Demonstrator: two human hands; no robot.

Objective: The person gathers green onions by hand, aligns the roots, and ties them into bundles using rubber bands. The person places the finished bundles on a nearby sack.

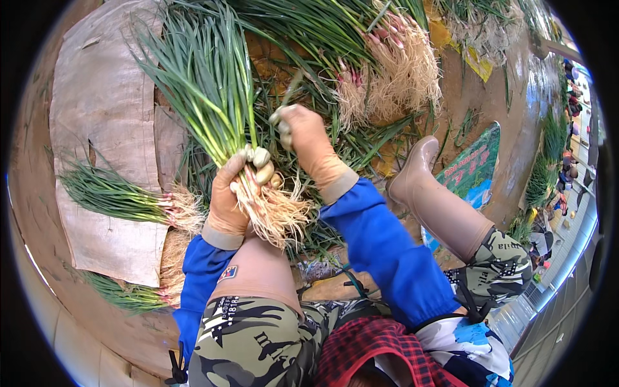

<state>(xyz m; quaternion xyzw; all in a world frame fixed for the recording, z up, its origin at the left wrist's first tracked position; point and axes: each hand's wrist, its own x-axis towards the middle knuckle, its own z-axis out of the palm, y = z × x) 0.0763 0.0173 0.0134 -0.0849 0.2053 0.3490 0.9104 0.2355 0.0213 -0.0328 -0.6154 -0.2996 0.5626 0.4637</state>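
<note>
My left hand (242, 181), in an orange glove with pale green coated fingers, grips a bunch of spring onions (213, 109) just above the roots. The long green leaves fan out away from me, and the tangled pale roots (278, 215) hang toward my left knee. To the right of the bunch, my right hand (302, 135), gloved the same way, is curled with a thin green leaf strip (293, 87) rising from its fingers, blurred by motion. Loose trimmed leaves (358, 145) litter the ground beneath both hands.
A large pile of spring onions with reddish bulbs (387, 41) lies ahead. On the left, a smaller bunch (121, 193) rests on a pale woven sheet (106, 121). My right boot (425, 179) stands beside a printed green sheet (471, 164). Other people (568, 169) are far right.
</note>
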